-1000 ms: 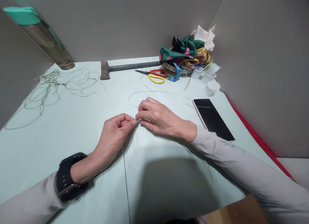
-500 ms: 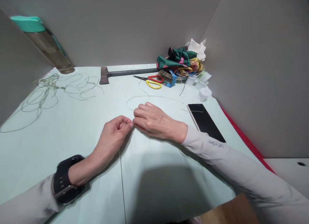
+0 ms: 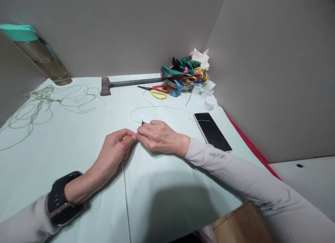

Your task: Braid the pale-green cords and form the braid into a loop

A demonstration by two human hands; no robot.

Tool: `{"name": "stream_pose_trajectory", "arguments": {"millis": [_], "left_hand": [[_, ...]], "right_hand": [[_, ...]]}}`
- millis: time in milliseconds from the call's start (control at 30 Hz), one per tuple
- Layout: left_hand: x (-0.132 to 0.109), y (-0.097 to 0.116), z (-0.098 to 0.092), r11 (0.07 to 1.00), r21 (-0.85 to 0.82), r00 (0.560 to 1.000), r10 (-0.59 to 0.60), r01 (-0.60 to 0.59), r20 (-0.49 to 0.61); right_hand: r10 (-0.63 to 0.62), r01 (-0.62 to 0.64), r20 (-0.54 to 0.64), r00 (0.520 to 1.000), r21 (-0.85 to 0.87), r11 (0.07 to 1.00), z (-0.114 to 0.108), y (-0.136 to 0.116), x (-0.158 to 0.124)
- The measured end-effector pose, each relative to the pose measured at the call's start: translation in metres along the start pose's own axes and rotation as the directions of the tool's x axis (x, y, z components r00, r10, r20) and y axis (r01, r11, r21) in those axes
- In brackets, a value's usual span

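Observation:
My left hand [image 3: 117, 149] and my right hand [image 3: 158, 137] meet fingertip to fingertip at the middle of the pale green table [image 3: 78, 131]. Both hands are closed in a pinch on a thin pale cord [image 3: 157, 107]. The cord loops away behind my right hand and another strand runs from under my left hand toward the table's near edge. A small dark bit shows at my right fingertips; I cannot make out what it is. A black watch [image 3: 59, 203] sits on my left wrist.
A tangle of greenish cord [image 3: 36, 103] lies at the far left. A hatchet [image 3: 123, 84], red and yellow scissors [image 3: 157, 91], a heap of coloured cloth [image 3: 184, 70], small white spools [image 3: 209, 101] and a dark phone [image 3: 211, 131] lie toward the back right. A teal-capped bottle [image 3: 36, 53] leans at the back left.
The view has shifted, so everything sits further left in the picture. My two hands stay pinched together on the cord; a small dark bit now shows at my right fingertips.

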State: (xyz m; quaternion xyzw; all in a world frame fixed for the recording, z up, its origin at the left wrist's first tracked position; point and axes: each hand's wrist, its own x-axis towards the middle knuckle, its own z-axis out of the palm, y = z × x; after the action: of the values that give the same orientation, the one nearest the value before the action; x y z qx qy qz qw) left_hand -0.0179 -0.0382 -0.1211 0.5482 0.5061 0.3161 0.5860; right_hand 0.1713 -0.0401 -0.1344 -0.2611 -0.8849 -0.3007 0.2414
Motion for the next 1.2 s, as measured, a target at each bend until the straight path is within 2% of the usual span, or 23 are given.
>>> {"name": "stream_pose_trajectory", "arguments": {"millis": [233, 333, 433, 567, 700, 867, 967, 1033, 1067, 1100, 1133, 1200], "left_hand": [[-0.002, 0.002, 0.001, 0.997, -0.072, 0.999, -0.015, 0.017, 0.029], [-0.002, 0.002, 0.002, 0.997, -0.075, 1.000, -0.013, 0.015, 0.024], [-0.001, 0.003, 0.002, 0.997, -0.072, 1.000, -0.019, 0.021, 0.022], [-0.001, 0.002, 0.002, 0.998, -0.064, 1.000, -0.023, 0.024, 0.021], [-0.002, 0.000, -0.001, 0.998, -0.052, 0.999, -0.029, 0.030, 0.021], [-0.003, 0.001, -0.001, 0.999, -0.040, 0.999, -0.035, 0.036, 0.026], [-0.004, 0.003, 0.000, 0.998, -0.041, 0.999, -0.037, 0.039, 0.027], [-0.004, 0.003, 0.000, 0.998, -0.047, 0.999, -0.046, 0.047, 0.026], [-0.004, 0.003, 0.000, 0.998, -0.047, 0.998, -0.050, 0.051, 0.025], [-0.004, 0.003, 0.000, 0.998, -0.045, 0.998, -0.052, 0.052, 0.021], [-0.004, 0.002, -0.001, 0.998, -0.038, 0.998, -0.052, 0.053, 0.020], [-0.005, 0.001, -0.002, 0.999, -0.011, 0.999, -0.052, 0.052, 0.014]], "right_hand": [[0.041, -0.040, -0.027, 0.999, 0.042, 0.998, -0.003, -0.003, -0.006], [0.147, -0.149, 0.020, 0.989, 0.090, 0.985, -0.005, -0.008, -0.007], [0.300, -0.311, 0.095, 0.949, 0.148, 0.939, -0.009, -0.014, -0.009], [0.528, -0.556, 0.177, 0.831, 0.223, 0.801, -0.019, -0.021, -0.015], [0.654, -0.715, 0.289, 0.699, 0.326, 0.619, -0.032, -0.027, -0.016], [0.670, -0.837, 0.557, 0.491, 0.514, 0.186, -0.036, -0.031, -0.001], [0.628, -0.802, 0.677, 0.384, 0.582, -0.136, -0.030, -0.033, 0.006], [0.592, -0.735, 0.730, 0.343, 0.600, -0.314, -0.026, -0.034, 0.007], [0.583, -0.715, 0.743, 0.329, 0.599, -0.361, -0.026, -0.033, 0.007], [0.585, -0.717, 0.747, 0.316, 0.592, -0.368, -0.026, -0.032, 0.007], [0.604, -0.743, 0.736, 0.305, 0.581, -0.333, -0.026, -0.030, 0.006], [0.689, -0.817, 0.656, 0.309, 0.554, -0.161, -0.028, -0.026, 0.005]]}}
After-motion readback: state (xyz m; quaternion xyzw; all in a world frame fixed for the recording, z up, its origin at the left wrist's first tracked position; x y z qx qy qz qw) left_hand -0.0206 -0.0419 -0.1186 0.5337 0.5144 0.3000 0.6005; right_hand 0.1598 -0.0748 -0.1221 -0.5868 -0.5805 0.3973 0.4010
